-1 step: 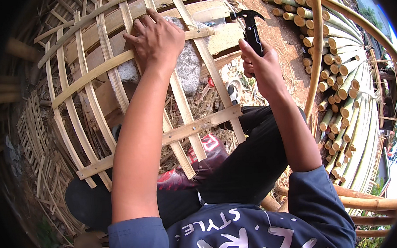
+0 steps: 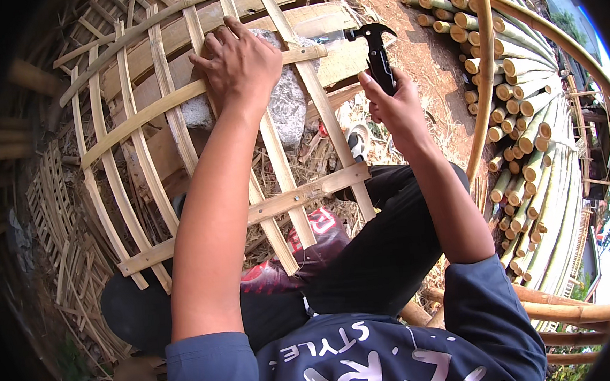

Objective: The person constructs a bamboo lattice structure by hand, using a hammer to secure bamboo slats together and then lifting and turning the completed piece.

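Note:
My left hand (image 2: 243, 67) lies back up, fingers spread, on a crosspiece of a slatted bamboo panel (image 2: 278, 205); its thumb is hidden. The panel is a lattice of pale strips crossed by several flatter bars, with small fastener heads showing on the bars. Beneath my left hand and the panel sits a rough grey stone (image 2: 289, 106). To the right of the panel, my right hand (image 2: 399, 109) is closed round the handle of a black claw hammer (image 2: 378, 55). The hammer is raised, head up, apart from the panel.
Wooden boards (image 2: 312, 19) lie behind the stone. A stack of cut bamboo poles (image 2: 523, 100) fills the right side, with a curved bamboo pole (image 2: 484, 75) before it. More lattice pieces (image 2: 58, 205) lie at left. A dark red printed bag (image 2: 315, 249) is under the panel's near end.
The hammer has tipped slightly, and my right hand has shifted a little to the left and down. My left hand stays on the panel, which has barely moved.

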Available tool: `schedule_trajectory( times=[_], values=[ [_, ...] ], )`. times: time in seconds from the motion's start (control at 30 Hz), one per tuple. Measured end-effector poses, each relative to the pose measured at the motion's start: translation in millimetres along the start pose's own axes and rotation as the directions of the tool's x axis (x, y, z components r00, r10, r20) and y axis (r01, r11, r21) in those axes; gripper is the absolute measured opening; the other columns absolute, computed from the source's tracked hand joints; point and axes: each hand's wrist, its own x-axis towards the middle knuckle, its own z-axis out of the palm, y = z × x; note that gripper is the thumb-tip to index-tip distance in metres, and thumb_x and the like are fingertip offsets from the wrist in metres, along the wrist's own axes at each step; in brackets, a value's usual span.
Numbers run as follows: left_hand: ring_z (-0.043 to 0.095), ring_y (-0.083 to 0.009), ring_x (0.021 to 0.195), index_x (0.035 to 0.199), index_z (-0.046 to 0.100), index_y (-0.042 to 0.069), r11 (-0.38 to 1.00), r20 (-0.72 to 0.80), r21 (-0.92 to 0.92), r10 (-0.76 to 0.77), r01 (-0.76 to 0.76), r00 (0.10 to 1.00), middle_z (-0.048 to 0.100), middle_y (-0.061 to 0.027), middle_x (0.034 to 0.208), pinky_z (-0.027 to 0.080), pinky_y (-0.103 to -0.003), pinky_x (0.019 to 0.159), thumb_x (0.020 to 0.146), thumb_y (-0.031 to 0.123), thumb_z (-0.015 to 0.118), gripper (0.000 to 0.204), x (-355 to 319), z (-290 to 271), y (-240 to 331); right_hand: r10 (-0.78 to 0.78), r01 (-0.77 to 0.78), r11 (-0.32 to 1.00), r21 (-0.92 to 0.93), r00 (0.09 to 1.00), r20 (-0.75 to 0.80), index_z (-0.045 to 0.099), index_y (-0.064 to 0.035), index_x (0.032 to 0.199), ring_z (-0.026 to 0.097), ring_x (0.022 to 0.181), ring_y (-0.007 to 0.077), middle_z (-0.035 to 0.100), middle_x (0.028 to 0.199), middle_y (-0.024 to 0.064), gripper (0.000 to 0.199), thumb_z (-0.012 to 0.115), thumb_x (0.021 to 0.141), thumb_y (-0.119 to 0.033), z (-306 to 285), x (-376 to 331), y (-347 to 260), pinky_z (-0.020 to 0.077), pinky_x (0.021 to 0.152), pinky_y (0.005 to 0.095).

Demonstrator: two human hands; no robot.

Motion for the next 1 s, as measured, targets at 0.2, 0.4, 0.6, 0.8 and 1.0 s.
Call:
schedule_trajectory(
  times=[0.2, 0.4, 0.6, 0.8, 1.0],
  values=[
    [0.034, -0.0379, 0.145, 0.154, 0.027, -0.001, 0.996, 0.101, 0.075, -0.045, 0.037, 0.994, 0.042, -0.019, 0.154, 0.017, -0.066, 0.118, 0.099, 0.033, 0.032, 0.066, 0, 1, 6, -0.098, 0.098, 0.99, -0.105, 0.995, 0.005, 0.048, -0.0005, 0.12, 0.069, 0.086, 0.016, 0.07, 0.102, 0.0122, 0.029, 0.058, 0.103, -0.023, 7, -8, 31, 0.0547, 0.072, 0.0297],
    [0.032, -0.0412, 0.145, 0.154, 0.025, -0.002, 0.998, 0.141, 0.046, -0.058, 0.052, 0.988, 0.037, -0.0206, 0.156, 0.012, -0.069, 0.118, 0.101, 0.034, 0.03, 0.064, 1, -10, 4, -0.013, 0.008, 1.0, 0.027, 0.982, 0.19, 0.045, -0.0026, 0.132, 0.07, 0.083, 0.0179, 0.069, 0.099, 0.0112, 0.039, 0.058, 0.103, -0.026, 10, -31, 20, 0.0574, 0.067, 0.031],
    [0.037, -0.0349, 0.144, 0.149, 0.038, 0.002, 0.995, 0.059, 0.076, -0.07, 0.065, 0.996, 0.046, -0.018, 0.15, 0.018, -0.068, 0.116, 0.096, 0.035, 0.039, 0.062, 4, -2, 6, -0.257, 0.304, 0.918, -0.256, 0.946, 0.199, 0.046, -0.0026, 0.131, 0.061, 0.077, 0.01, 0.065, 0.097, 0.0069, 0.039, 0.06, 0.102, -0.024, 9, -40, 19, 0.0539, 0.065, 0.027],
    [0.024, -0.0403, 0.149, 0.153, 0.031, 0.001, 0.998, 0.223, 0.021, -0.065, 0.062, 0.973, 0.032, -0.0209, 0.159, 0.005, -0.068, 0.118, 0.1, 0.038, 0.034, 0.065, 4, -16, 11, -0.118, 0.124, 0.992, -0.02, 0.978, 0.17, 0.047, -0.0006, 0.127, 0.063, 0.077, 0.0136, 0.065, 0.096, 0.0093, 0.039, 0.063, 0.1, -0.025, 5, -39, 18, 0.0535, 0.064, 0.0302],
    [0.025, -0.0397, 0.149, 0.152, 0.035, 0.002, 0.998, 0.206, -0.019, -0.057, 0.062, 0.977, 0.032, -0.0209, 0.158, 0.004, -0.069, 0.117, 0.099, 0.041, 0.036, 0.066, 4, -18, 6, -0.034, 0.026, 0.999, 0.04, 0.981, 0.192, 0.048, -0.0008, 0.128, 0.067, 0.083, 0.0135, 0.069, 0.1, 0.0086, 0.036, 0.06, 0.102, -0.022, 9, -37, 12, 0.0567, 0.067, 0.0315]
  ],
)
